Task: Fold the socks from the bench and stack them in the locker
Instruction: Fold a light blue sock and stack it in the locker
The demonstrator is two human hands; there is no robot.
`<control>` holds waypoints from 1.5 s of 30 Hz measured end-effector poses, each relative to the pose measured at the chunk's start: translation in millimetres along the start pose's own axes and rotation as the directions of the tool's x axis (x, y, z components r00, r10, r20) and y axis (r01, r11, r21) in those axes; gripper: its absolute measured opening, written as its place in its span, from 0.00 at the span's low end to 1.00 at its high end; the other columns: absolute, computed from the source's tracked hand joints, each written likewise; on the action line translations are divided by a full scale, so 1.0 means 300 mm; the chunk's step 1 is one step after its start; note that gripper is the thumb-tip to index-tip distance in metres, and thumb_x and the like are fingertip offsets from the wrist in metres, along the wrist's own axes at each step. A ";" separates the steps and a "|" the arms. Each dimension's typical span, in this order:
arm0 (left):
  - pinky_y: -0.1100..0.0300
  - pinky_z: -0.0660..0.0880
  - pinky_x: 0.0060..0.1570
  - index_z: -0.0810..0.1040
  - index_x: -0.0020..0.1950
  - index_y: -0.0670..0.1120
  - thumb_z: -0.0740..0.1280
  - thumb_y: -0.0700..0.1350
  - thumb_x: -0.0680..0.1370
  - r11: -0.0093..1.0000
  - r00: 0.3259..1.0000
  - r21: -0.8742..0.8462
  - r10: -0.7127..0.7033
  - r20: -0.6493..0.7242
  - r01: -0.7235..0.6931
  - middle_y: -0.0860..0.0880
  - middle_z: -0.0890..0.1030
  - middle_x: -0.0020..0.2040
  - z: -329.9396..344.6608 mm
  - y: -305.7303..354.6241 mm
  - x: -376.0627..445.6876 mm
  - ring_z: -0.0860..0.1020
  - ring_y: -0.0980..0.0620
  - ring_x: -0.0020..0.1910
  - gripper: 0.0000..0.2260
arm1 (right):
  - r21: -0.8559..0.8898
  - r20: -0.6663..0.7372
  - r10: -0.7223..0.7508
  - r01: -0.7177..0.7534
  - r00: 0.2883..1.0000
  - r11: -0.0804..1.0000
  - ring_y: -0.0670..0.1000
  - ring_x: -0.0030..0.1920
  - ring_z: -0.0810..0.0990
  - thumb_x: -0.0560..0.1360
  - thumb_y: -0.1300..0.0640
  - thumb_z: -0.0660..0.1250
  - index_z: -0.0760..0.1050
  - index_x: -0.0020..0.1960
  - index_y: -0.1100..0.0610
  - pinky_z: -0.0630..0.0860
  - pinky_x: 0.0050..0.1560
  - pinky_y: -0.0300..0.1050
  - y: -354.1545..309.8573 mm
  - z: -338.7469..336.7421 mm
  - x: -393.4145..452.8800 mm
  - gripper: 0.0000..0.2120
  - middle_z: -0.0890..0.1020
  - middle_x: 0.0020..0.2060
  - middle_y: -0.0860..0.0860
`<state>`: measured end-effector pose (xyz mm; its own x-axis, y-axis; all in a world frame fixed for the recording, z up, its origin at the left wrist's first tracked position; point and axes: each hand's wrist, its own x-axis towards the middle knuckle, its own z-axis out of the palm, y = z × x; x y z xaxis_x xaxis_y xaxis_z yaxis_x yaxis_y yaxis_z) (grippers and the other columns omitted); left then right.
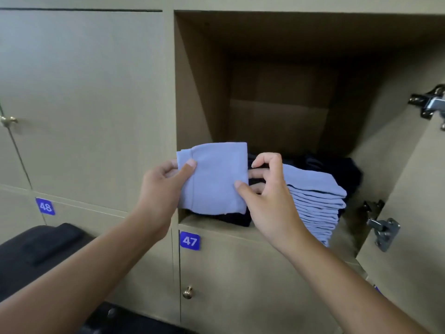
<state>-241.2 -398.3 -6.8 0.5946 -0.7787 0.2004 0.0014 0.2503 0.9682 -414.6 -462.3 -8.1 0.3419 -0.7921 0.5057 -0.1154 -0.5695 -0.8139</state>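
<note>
Socks came first: we held one folded light-blue sock (214,177) upright at the mouth of the open locker (277,92), its flat face toward us and its long axis running roughly from 12 to 6 o'clock, tilted slightly. Our left hand (163,186) pinched its 9 o'clock edge, thumb in front and fingers behind. Our right hand (267,196) closed on its 3 o'clock edge, thumb pressed near the lower corner, the other fingers curled behind and beside it.

At 3 o'clock from the held sock, a stack of folded blue socks (315,203) sat on the locker floor, leaning so its layers stepped down toward 5 o'clock. Dark socks (337,169) lay behind that stack, toward 1 o'clock, and more dark cloth (231,219) lay under the held sock at 6 o'clock, along the front lip.

Above all the socks the locker stood open and roomy up to its ceiling. The open door (414,213) hung at 3 o'clock, its two metal hinges (382,232) near the stack. The held sock's lower edge hung just above the front lip, over the blue label 47 (189,240).
</note>
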 end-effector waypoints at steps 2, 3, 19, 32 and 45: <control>0.54 0.83 0.49 0.81 0.58 0.40 0.71 0.48 0.80 0.998 1.000 -0.055 -0.012 -0.029 0.010 0.45 0.87 0.50 0.040 0.001 0.014 0.86 0.46 0.51 0.13 | -0.004 -0.033 -0.006 0.006 0.999 1.000 0.49 0.36 0.77 0.79 0.62 0.67 0.69 0.49 0.44 0.73 0.37 0.38 0.015 -0.019 0.007 0.14 0.79 0.45 0.41; 0.53 0.83 0.49 0.80 0.59 0.40 0.72 0.48 0.80 0.998 0.999 -0.060 0.002 -0.043 -0.005 0.45 0.87 0.50 0.064 0.004 0.019 0.86 0.45 0.51 0.14 | -0.005 -0.057 -0.014 0.014 0.998 1.000 0.48 0.34 0.75 0.79 0.63 0.67 0.73 0.49 0.46 0.70 0.37 0.36 0.020 -0.031 0.010 0.12 0.78 0.43 0.40; 0.40 0.82 0.54 0.77 0.51 0.51 0.73 0.39 0.77 0.975 0.955 0.124 0.149 0.257 -0.185 0.39 0.84 0.50 0.413 0.036 0.118 0.85 0.40 0.49 0.09 | -0.100 -0.385 0.050 -0.096 0.921 0.990 0.43 0.59 0.81 0.79 0.63 0.68 0.76 0.71 0.53 0.78 0.64 0.44 0.077 -0.277 0.103 0.21 0.81 0.62 0.45; 0.58 0.84 0.48 0.83 0.56 0.38 0.77 0.37 0.75 0.996 0.893 0.081 -0.065 0.446 0.032 0.35 0.82 0.59 0.558 -0.039 0.204 0.85 0.44 0.55 0.11 | -0.445 -0.466 -0.038 -0.197 0.884 0.874 0.53 0.64 0.78 0.80 0.61 0.66 0.80 0.66 0.57 0.72 0.67 0.45 0.223 -0.388 0.137 0.16 0.83 0.61 0.51; 0.53 0.83 0.54 0.87 0.46 0.39 0.80 0.48 0.73 0.885 0.878 0.413 -0.009 0.478 -0.216 0.42 0.87 0.48 0.580 -0.042 0.206 0.86 0.49 0.47 0.11 | -0.589 -0.480 0.039 -0.355 0.876 0.726 0.59 0.57 0.78 0.79 0.52 0.63 0.84 0.55 0.54 0.78 0.53 0.51 0.247 -0.408 0.143 0.12 0.85 0.49 0.53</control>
<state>-344.4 -549.9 19.5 0.1378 -0.9613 0.2387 -0.4593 0.1515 0.8753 -522.6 -565.3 -11.8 -0.1527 -0.8217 0.5491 -0.7544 -0.2620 -0.6019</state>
